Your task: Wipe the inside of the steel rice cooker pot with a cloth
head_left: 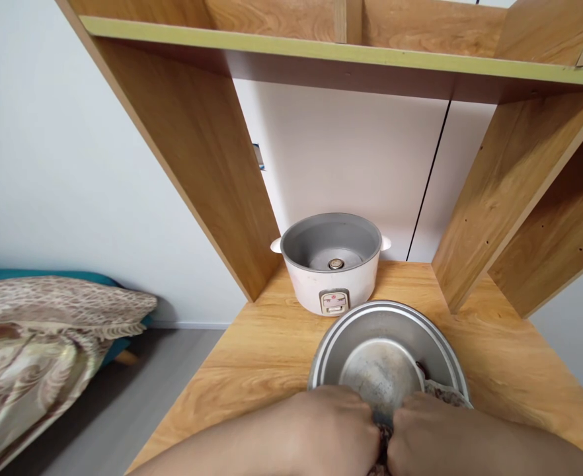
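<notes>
My left hand (338,423) is closed in a fist over the near part of a grey metal pot (385,367). Close beside it, my right hand (427,426) is closed too, knuckles facing the first fist. Dark reddish-brown material (385,439) shows in the narrow gap between them; what it is cannot be made out. A crumpled, mottled piece (447,393), like thin cloth or a bag, lies inside the pot's right rim by my right hand. A small dark sliver (420,365) rests against the inner wall. My fingertips are hidden.
Behind the pot stands a white rice cooker body (332,281), lidless, its heating plate showing. Both are on a wooden desk (252,360) between upright panels (187,152), beneath a shelf (291,41). A bed with a patterned cover (48,330) is at the left.
</notes>
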The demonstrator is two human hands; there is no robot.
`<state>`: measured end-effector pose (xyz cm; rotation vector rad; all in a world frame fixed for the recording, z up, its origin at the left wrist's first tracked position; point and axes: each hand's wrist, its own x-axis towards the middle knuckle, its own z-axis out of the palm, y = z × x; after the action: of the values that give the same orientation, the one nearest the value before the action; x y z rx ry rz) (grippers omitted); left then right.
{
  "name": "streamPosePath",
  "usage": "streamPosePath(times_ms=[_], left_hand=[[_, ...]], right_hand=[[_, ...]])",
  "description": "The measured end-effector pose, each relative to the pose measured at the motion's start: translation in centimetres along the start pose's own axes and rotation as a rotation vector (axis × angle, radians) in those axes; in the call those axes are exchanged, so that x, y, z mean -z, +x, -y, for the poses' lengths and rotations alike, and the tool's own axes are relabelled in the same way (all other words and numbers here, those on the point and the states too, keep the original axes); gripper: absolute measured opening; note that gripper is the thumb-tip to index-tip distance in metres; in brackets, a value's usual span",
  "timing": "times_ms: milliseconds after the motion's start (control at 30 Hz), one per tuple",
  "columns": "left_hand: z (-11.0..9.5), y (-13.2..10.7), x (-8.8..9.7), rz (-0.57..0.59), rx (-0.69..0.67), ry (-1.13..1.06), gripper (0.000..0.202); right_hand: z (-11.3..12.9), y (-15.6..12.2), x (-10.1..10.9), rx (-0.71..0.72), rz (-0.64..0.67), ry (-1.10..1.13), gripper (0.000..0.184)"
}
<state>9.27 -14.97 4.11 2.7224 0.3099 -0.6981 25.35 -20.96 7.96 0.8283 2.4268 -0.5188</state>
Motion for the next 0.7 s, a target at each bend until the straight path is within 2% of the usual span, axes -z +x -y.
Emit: streamPosePath(times_ms=[267,367,500,700], left_hand=[[0.5,0.4,-0.8,-0.001,-0.005,0.018,0.026],[0.5,0.4,-1.1,-0.027,0.000,0.013,0.031],[0.5,0.4,-1.4,-0.041,-0.016,0.017,0.031],[0.6,0.4,-1.8,-0.098,-0.025,0.030,0.029]], right_hand=[[-1.2,1.1,-3.0,-0.051,-0.038,0.111,0.037],[-1.6,1.3,-3.8,-0.027,-0.030,0.163,0.044],[-1.6,1.1,-3.5,-0.044,-0.016,0.224,0.042],[-1.1,1.1,-2.3,0.016,-0.018,0.017,0.038]])
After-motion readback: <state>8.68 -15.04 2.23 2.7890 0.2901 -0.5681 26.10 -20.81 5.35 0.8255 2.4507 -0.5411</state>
